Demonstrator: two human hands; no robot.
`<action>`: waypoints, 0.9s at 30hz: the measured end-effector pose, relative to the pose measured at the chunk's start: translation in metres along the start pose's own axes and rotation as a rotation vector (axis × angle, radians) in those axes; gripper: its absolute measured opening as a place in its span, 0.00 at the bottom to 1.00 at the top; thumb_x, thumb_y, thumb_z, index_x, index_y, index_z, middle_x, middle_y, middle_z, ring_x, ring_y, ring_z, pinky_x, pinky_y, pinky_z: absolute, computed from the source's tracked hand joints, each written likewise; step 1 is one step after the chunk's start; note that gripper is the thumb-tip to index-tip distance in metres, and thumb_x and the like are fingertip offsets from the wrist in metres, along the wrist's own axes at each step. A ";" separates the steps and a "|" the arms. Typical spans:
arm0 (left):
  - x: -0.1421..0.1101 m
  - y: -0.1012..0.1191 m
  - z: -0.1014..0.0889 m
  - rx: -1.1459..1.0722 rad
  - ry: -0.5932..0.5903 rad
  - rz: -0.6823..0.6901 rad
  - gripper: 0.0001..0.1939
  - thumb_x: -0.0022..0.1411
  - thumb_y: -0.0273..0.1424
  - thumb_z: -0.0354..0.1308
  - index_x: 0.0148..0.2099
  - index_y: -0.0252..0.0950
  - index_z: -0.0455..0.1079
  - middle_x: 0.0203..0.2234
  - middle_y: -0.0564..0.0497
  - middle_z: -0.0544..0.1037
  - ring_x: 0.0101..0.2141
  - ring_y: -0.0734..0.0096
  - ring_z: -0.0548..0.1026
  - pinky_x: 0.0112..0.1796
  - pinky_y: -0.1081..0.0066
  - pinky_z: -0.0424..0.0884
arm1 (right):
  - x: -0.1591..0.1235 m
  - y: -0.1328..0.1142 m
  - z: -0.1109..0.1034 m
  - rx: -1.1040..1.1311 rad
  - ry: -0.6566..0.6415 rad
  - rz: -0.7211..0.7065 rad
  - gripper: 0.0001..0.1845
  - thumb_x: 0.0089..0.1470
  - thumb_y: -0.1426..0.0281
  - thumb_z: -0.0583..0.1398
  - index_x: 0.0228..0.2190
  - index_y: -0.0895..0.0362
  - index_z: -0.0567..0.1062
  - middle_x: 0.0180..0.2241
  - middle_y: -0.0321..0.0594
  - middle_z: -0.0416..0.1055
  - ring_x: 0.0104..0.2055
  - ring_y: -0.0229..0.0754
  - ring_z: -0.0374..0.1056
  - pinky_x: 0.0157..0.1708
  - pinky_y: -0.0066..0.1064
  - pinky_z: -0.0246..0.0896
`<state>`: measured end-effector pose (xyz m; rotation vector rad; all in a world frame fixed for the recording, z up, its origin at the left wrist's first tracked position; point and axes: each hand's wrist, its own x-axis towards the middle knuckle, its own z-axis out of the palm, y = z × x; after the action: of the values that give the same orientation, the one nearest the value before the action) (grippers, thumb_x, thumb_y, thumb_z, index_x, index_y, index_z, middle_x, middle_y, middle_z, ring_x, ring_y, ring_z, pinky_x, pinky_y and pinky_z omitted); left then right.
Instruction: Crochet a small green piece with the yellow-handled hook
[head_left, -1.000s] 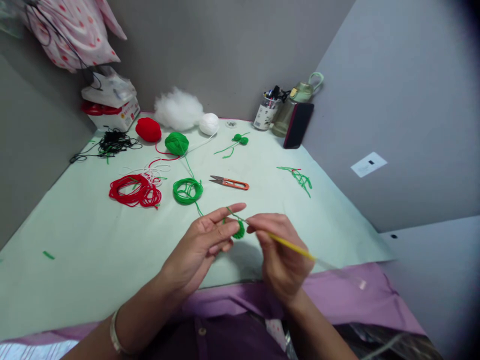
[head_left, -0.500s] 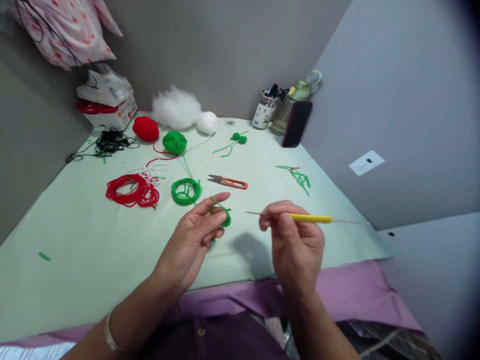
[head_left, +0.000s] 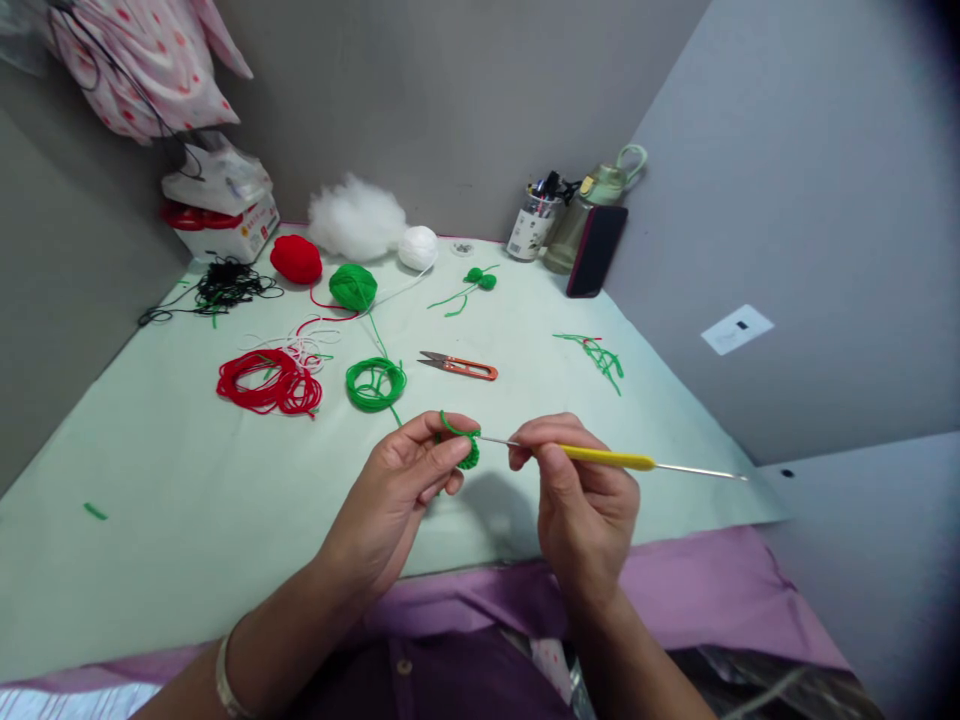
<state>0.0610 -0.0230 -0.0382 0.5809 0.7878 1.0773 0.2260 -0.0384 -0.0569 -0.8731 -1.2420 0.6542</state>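
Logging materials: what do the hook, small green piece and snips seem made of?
Hook: likely metal shaft, silvery shine; smooth yellow grip, perhaps plastic. Green piece: matte yarn, by its bumpy edge. Snips: grey blades, likely metal; orange handle unclear.

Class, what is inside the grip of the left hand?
The left hand holds a green yarn piece; its curved, textured edge shows beyond the fingers. The part pinched between them is covered, so its full shape cannot be seen.

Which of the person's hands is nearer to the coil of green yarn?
Left. The left hand is just in front of the green coil; the right hand is farther away, to its right.
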 end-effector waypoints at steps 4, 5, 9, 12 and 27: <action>0.001 -0.002 0.000 0.015 0.001 -0.007 0.06 0.59 0.31 0.77 0.39 0.38 0.86 0.30 0.57 0.72 0.23 0.86 0.58 0.29 0.82 0.63 | 0.000 0.001 0.000 -0.010 0.004 0.001 0.10 0.69 0.72 0.62 0.40 0.50 0.85 0.33 0.37 0.77 0.34 0.41 0.71 0.34 0.36 0.66; 0.001 -0.002 0.000 0.017 0.001 -0.008 0.06 0.59 0.31 0.77 0.39 0.38 0.86 0.30 0.57 0.72 0.23 0.86 0.58 0.29 0.82 0.63 | 0.000 0.001 0.000 -0.012 0.006 -0.005 0.10 0.69 0.73 0.62 0.40 0.50 0.85 0.33 0.37 0.77 0.34 0.41 0.71 0.35 0.36 0.66; 0.002 -0.002 0.001 0.023 0.000 -0.001 0.06 0.59 0.32 0.77 0.39 0.38 0.86 0.29 0.57 0.72 0.22 0.86 0.58 0.28 0.82 0.62 | -0.001 -0.001 0.001 -0.067 0.008 -0.047 0.11 0.69 0.73 0.62 0.41 0.50 0.85 0.33 0.37 0.78 0.34 0.41 0.71 0.34 0.35 0.68; 0.002 -0.002 0.001 0.032 -0.009 0.007 0.06 0.59 0.32 0.77 0.38 0.38 0.86 0.29 0.57 0.72 0.22 0.86 0.57 0.27 0.81 0.61 | -0.002 -0.002 0.001 -0.173 0.001 -0.101 0.10 0.69 0.73 0.62 0.42 0.50 0.85 0.34 0.39 0.79 0.36 0.44 0.74 0.34 0.37 0.70; 0.002 -0.001 -0.001 -0.036 -0.083 -0.134 0.22 0.57 0.33 0.79 0.54 0.37 0.86 0.23 0.60 0.68 0.20 0.86 0.55 0.29 0.79 0.64 | -0.010 0.005 -0.005 -0.419 -0.154 -0.325 0.22 0.66 0.80 0.63 0.54 0.45 0.83 0.43 0.42 0.81 0.44 0.46 0.78 0.39 0.38 0.77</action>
<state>0.0610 -0.0219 -0.0401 0.5318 0.7236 0.9370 0.2285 -0.0448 -0.0665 -0.9438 -1.6525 0.2035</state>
